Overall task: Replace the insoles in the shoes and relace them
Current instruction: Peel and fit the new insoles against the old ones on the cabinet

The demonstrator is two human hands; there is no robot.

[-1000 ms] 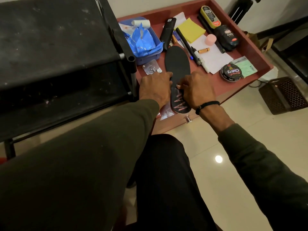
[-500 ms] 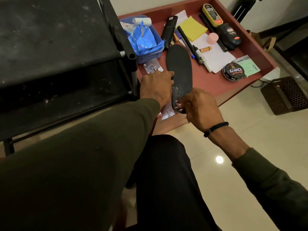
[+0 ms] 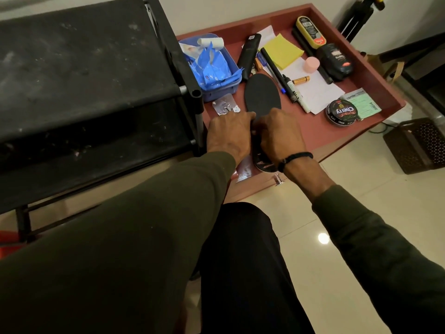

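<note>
Reaching forward from olive sleeves, both hands meet over the middle of the black insole (image 3: 262, 95), which lies lengthwise on the red tabletop (image 3: 320, 131) with its toe toward the blue tray (image 3: 222, 89) and its printed heel over the near edge. The left hand (image 3: 230, 136) sits knuckles-up on the insole's left edge, fingers curled down onto it. The right hand (image 3: 280, 136), a black band at its wrist, arches over the right edge, fingers bent onto the insole; whether either hand truly pinches it I cannot tell, since the fingertips are hidden. Just right of the insole lie pens (image 3: 277, 71) and, farther off, a polish tin (image 3: 340, 113).

Half a second ago the right hand was lower, at the heel; it has moved up to mid-sole beside the left, which has barely shifted.
</note>
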